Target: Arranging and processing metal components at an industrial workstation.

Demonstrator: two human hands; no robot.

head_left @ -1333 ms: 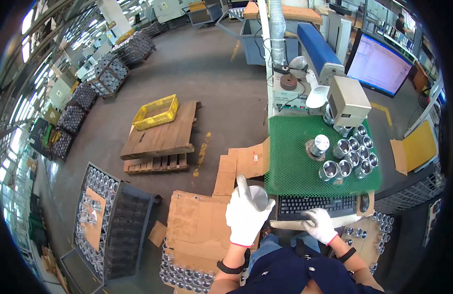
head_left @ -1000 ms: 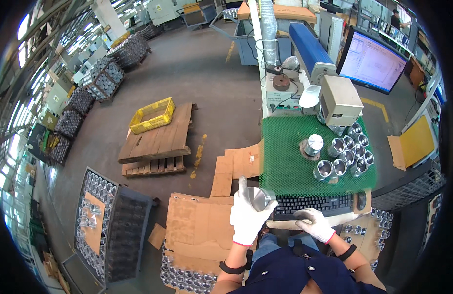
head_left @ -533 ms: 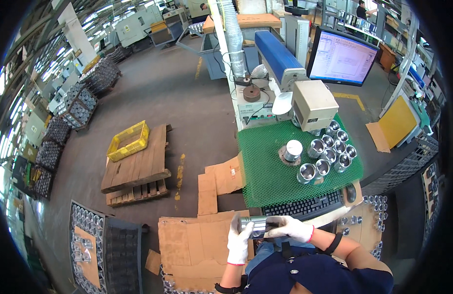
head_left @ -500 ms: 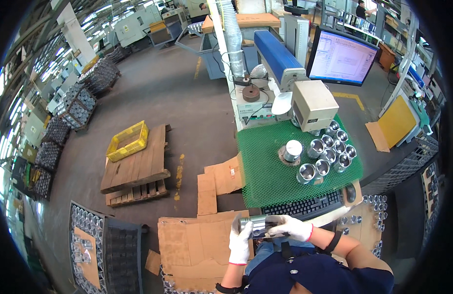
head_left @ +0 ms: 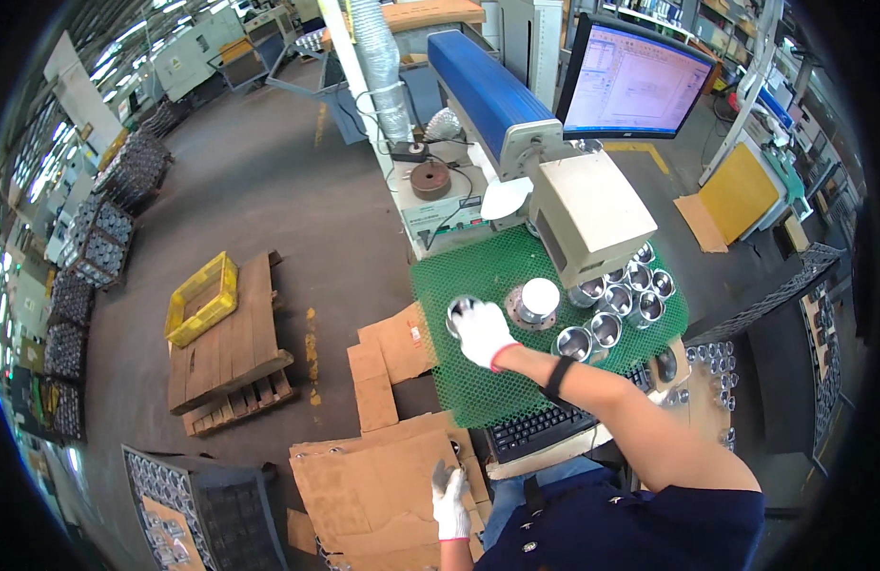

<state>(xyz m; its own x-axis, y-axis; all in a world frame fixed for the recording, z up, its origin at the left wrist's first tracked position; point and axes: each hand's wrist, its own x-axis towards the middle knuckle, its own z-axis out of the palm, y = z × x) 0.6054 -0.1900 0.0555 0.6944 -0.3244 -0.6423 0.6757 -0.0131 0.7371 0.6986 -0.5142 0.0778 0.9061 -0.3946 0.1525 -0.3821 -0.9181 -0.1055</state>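
My right hand (head_left: 485,335), in a white glove, reaches across the green mesh mat (head_left: 497,390) and grips a shiny metal cylinder (head_left: 456,314) at the mat's left side. Just right of it, a white-topped cylinder (head_left: 538,299) stands on a round metal base (head_left: 518,317). Several open-topped metal cylinders (head_left: 606,329) cluster further right on the mat. Low down, my left hand (head_left: 449,504) hovers over a brown cardboard sheet (head_left: 364,485), its greyish fingertips stretched out and nothing visible in it.
A blue machine arm with a beige head (head_left: 592,209) overhangs the mat. Beyond it stands a monitor (head_left: 635,81). The keyboard (head_left: 540,433) and mouse (head_left: 666,365) lie at the bench's near edge. A wooden pallet (head_left: 226,352) with a yellow crate (head_left: 202,298) sits left.
Both hands were together on a metal cylinder at my front. My right hand has moved forward onto the mat with a cylinder; my left has let go and dropped lower left. The view has shifted.
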